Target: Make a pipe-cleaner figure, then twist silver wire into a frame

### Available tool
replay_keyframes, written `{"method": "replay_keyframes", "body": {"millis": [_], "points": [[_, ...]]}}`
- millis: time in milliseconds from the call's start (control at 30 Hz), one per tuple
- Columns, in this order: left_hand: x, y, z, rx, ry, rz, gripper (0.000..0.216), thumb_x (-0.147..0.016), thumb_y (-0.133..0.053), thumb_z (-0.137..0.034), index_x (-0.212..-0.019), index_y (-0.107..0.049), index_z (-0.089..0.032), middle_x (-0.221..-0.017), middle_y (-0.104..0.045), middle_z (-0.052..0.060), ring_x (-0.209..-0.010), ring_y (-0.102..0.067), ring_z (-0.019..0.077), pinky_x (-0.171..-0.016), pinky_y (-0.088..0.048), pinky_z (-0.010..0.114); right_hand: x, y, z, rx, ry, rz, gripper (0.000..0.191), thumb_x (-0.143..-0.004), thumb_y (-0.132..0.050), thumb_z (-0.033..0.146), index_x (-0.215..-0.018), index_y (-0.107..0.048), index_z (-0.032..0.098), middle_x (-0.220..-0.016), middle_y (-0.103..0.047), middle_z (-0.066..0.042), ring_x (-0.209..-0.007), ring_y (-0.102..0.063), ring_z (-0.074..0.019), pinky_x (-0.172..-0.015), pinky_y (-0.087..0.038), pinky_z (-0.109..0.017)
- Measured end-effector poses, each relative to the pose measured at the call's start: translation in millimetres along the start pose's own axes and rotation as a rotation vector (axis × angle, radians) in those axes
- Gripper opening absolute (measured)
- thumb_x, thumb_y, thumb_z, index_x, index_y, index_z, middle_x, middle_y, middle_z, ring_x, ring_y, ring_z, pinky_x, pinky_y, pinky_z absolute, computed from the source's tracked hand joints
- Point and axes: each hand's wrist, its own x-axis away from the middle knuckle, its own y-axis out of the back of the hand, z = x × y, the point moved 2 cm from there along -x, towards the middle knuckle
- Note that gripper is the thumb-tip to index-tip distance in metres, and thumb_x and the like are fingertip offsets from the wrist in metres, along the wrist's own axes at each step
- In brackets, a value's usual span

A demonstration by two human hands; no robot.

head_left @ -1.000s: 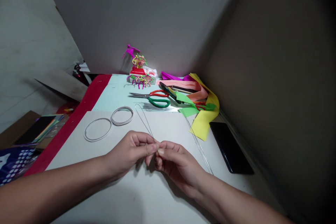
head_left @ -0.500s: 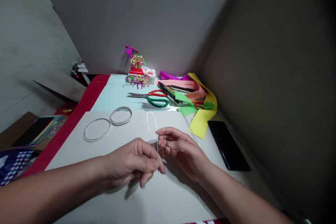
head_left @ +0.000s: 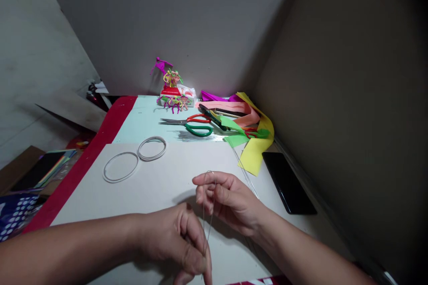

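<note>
Left hand (head_left: pixel 177 236) pinches the wire (head_left: pixel 203 218) shut-tight near the surface's front edge (head_left: pixel 244 274); right hand (head_left: pixel 230 198) half-curled by the loop, can't tell if gripping, firm pinch should stop twisting

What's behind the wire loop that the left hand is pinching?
Behind the upper part of the wire loop are fingers of the right hand; lower down, the pale board shows. Whatever the fingers cover cannot be seen.

A left hand (head_left: pixel 182 242) pinches a looped wire (head_left: pixel 211 221) at lower center, its bend crossing the right hand (head_left: pixel 234 202); pale coils (head_left: pixel 151 159) lie at center left, scissors (head_left: pixel 185 122) near center.
</note>
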Motion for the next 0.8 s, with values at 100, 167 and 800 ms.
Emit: {"method": "replay_keyframes", "body": {"millis": [100,167,800], "points": [[-0.2,0.9,0.7,-0.002,0.005,0.007,0.020,-0.076,-0.068,-0.031,-0.080,-0.077,-0.014,-0.042,-0.054,-0.002,-0.036,-0.046,0.0067,-0.039,-0.035,0.018,-1.2,2.3,-2.3,-0.012,0.008,-0.027,0.032,-0.078,-0.068,0.037,-0.098,-0.069,0.012,-0.077,-0.065,-0.005,-0.059,-0.053,-0.0060,-0.062,-0.041,-0.020],[0.0,1.6,1.3,-0.007,0.005,0.008,0.021,-0.075,-0.069,-0.032,-0.079,-0.077,-0.013,-0.041,-0.054,-0.001,-0.035,-0.045,0.0069,-0.038,-0.034,0.019,-1.3,4.2,-3.8,-0.011,0.009,-0.055,0.030,-0.078,-0.068,0.039,-0.093,-0.070,0.013,-0.073,-0.066,-0.004,-0.058,-0.054,-0.0061,-0.061,-0.042,-0.020],[-0.7,1.7,1.9,0.013,0.055,0.009,0.023,-0.072,-0.072,-0.034,-0.079,-0.077,-0.013,-0.042,-0.055,-0.001,-0.035,-0.046,0.0073,-0.039,-0.034,0.019,-1.9,7.4,0.1,0.033,0.050,-0.195,0.019,-0.071,-0.076,0.030,-0.080,-0.071,0.014,-0.066,-0.067,-0.003,-0.053,-0.056,-0.0052,-0.053,-0.043,-0.016]]}}
